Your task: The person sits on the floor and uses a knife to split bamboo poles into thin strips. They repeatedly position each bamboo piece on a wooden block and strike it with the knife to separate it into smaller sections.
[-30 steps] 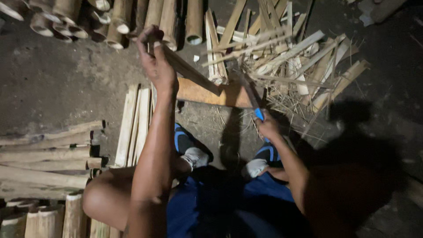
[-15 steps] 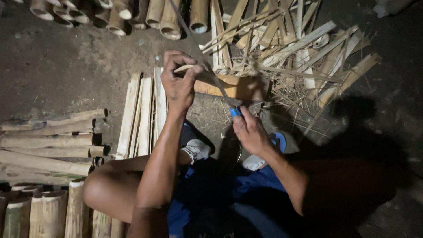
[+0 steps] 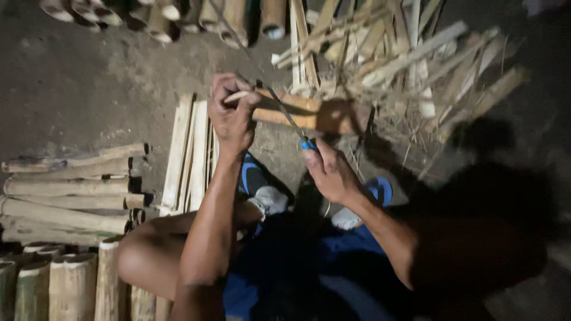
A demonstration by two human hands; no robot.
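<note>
Bamboo poles lie stacked at the left edge of the frame, their cut ends pointing toward the middle, with upright bamboo sections crowded into the lower left corner. Just right of the poles, a neat row of flat split slats rests on the dirt floor, running from mid-frame upward. Beside the top of that row, the left hand is curled tight around a thin bamboo strip, thumb and fingers closed on it, held above a short orange-brown wooden block that sits on the floor. From the strip a narrow dark blade runs down and right to the blue handle of a knife, which the right hand grips in a closed fist at the centre of the frame. Below the hands, blue sandals show on the person's feet. Along the top edge stand more round bamboo tubes, and across the upper right spreads a loose, crisscrossed heap of split offcuts. Deep shadow fills the right side.
</note>
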